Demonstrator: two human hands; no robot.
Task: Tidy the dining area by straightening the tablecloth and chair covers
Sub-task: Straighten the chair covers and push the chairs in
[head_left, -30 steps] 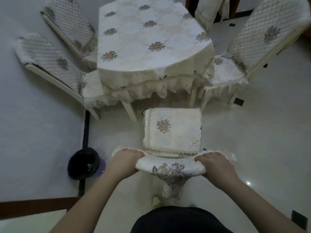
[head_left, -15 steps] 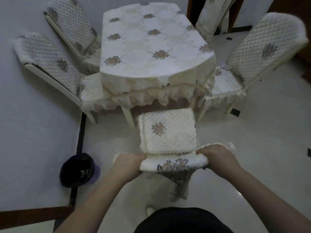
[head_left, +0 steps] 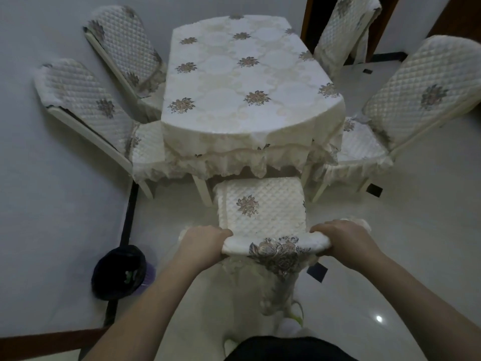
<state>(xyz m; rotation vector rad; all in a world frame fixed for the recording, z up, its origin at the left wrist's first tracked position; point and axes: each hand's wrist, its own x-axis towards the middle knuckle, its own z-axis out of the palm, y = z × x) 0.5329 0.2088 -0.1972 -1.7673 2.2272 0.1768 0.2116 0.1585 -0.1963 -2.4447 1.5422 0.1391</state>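
A cream quilted chair cover (head_left: pixel 260 204) with a flower motif lies over the seat of the nearest chair, right in front of me. Its embroidered part drapes over the chair's top rail (head_left: pixel 276 244). My left hand (head_left: pixel 201 243) grips the left end of that rail through the cloth. My right hand (head_left: pixel 343 237) grips the right end the same way. Beyond the chair stands the table under a cream tablecloth (head_left: pixel 242 82) with flower motifs and a frilled hem; the chair's front edge reaches just under that hem.
Two covered chairs (head_left: pixel 86 100) lean at the table's left, a covered chair (head_left: pixel 406 100) stands at its right and another chair (head_left: pixel 343 29) at the far right corner. A dark bin (head_left: pixel 118 272) sits on the floor left of my left arm. Pale tiled floor lies all around.
Both hands kept their grip on the top rail while the near chair slid forward toward the table, its seat now reaching the tablecloth's hem. My view moved with it.
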